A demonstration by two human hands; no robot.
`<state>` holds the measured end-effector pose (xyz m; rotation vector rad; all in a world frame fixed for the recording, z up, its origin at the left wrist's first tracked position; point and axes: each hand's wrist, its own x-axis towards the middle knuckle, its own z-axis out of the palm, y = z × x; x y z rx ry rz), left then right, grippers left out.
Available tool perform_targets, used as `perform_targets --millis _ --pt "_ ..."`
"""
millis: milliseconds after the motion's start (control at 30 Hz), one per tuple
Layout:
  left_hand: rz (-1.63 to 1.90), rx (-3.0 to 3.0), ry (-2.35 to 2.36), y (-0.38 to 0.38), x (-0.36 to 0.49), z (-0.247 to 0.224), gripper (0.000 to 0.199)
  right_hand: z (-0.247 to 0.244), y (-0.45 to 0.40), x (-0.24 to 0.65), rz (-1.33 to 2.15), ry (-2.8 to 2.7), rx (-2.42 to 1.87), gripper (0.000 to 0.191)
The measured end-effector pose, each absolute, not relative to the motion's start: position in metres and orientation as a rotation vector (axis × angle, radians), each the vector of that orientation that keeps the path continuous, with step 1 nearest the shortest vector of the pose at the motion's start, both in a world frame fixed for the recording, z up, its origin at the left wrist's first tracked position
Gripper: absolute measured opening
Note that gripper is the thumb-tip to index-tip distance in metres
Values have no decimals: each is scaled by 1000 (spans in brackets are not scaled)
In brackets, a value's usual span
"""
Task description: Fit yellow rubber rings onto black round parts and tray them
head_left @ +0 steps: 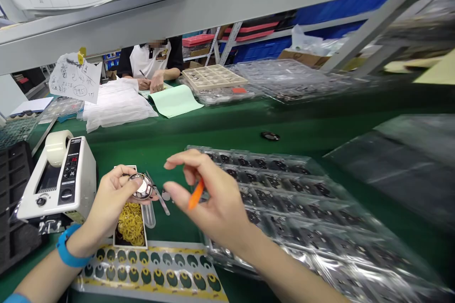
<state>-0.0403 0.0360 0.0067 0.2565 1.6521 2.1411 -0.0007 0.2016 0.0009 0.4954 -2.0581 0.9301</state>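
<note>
One round part (141, 186) in left hand's (120, 188) closed fingers; right hand (209, 194) holds orange tool (196, 194), thumb and forefinger apart.

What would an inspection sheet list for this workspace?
Surface: green bench top, visible between items
Job's things: round part; clear tray holding dark parts; yellow rings in a box
Clutter: tweezers, loose black disc, sticker sheet
Grip: left hand pinches the round part; right hand holds an orange item, thumb and forefinger apart
Cables: nothing seen
Surroundings: tape dispenser at left; person with a pen across the bench; shelving behind
</note>
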Motion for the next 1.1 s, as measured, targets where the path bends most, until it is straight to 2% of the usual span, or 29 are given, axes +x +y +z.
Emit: perform_targets --millis 167,333,533,633,833,933,1100 --pt "2152 374 1596 33 -40 10 30 5 215 -7 1204 -2261 739 11" --pt "2086 477 1718 32 -35 12 20 1 212 -10 1187 -2190 994 9" --pt "2081 570 1914 34 -33 14 13 -8 202 -11 1135 -2153 969 21" --pt "2107 582 1918 34 -35 13 11 -10 200 -11 1219 -2178 891 25" --pt "2069 624 1903 31 -39 12 12 -3 207 -8 1337 -2406 905 20" --pt "2026 739 1991 30 -41 11 11 -5 204 -9 1572 -2415 794 32" --pt "1729 1314 2592 29 -48 1 13 -8 195 -11 2067 -2312 418 49"
